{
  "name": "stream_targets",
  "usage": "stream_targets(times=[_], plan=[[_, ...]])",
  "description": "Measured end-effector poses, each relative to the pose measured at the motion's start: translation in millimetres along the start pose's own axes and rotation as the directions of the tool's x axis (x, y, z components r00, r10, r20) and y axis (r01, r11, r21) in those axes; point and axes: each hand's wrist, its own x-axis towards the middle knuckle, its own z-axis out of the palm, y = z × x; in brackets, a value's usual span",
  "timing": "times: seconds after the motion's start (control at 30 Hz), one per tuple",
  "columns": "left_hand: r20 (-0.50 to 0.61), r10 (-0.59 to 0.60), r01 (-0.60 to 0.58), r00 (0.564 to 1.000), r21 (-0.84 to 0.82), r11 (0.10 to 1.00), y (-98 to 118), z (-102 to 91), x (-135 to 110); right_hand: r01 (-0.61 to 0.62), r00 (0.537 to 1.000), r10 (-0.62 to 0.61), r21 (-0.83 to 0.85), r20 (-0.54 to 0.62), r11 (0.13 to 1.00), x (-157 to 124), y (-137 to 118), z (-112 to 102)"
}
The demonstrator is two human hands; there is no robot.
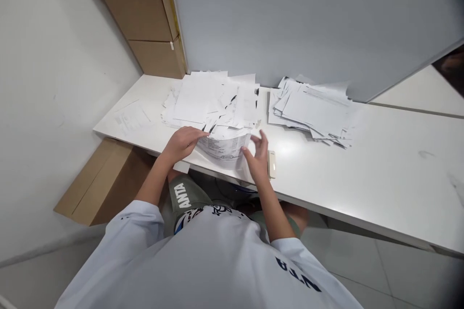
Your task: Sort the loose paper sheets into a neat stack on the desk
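A printed paper sheet (225,150) stands curved upward at the front edge of the table, lines of text on its face. Its upper left corner is pinched in my left hand (184,144), fingers closed together. At the right end of the same sheet is my right hand (258,154), thumb and fingers apart; the thumb is at the paper's edge, and I cannot tell whether it presses on it. Just behind the sheet lies a loose, uneven pile of papers (203,99), some with black marks.
To the right sits a second messy paper stack (315,108). A small cream-coloured device (271,164) lies beside my right wrist on the white table (380,169). Cardboard boxes (136,7) are stacked at the back left; another cardboard box (105,181) stands below the table's left end. A grey panel (308,19) rises behind.
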Motion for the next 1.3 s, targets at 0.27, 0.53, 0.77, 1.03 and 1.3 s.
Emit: stream_targets(times=[0.27, 0.53, 0.77, 1.03, 1.3], plan=[[-0.395, -0.400, 0.150, 0.827, -0.531, 0.834, -19.7, 42.0, -26.9, -0.028, 0.985, 0.060, 0.192, -0.161, 0.981, -36.9, 32.5, 29.7], [-0.247, -0.773, 0.257, 0.585, -0.847, 0.465, -17.4, 87.7, -55.9, -0.008, 0.989, 0.014, 0.042, -0.147, 0.999, -29.2, 23.0, 30.1], [-0.189, -0.779, 0.306, 0.597, -0.844, 0.440, -10.9, 83.6, -67.3, 0.100, 0.995, -0.100, 0.002, -0.029, 0.995, -40.9, -15.7, -5.1], [0.214, -0.566, 0.473, 0.796, -0.804, 0.361, 24.6, 90.3, -69.4, -0.330, 0.944, 0.320, -0.277, -0.079, 0.903, -101.3, -10.6, -112.6], [0.429, -0.348, 0.552, 0.834, -0.662, 0.507, 71.3, 136.6, -7.8, -0.558, 0.789, 0.533, 0.007, -0.307, 0.830, -129.4, 9.0, -200.4]])
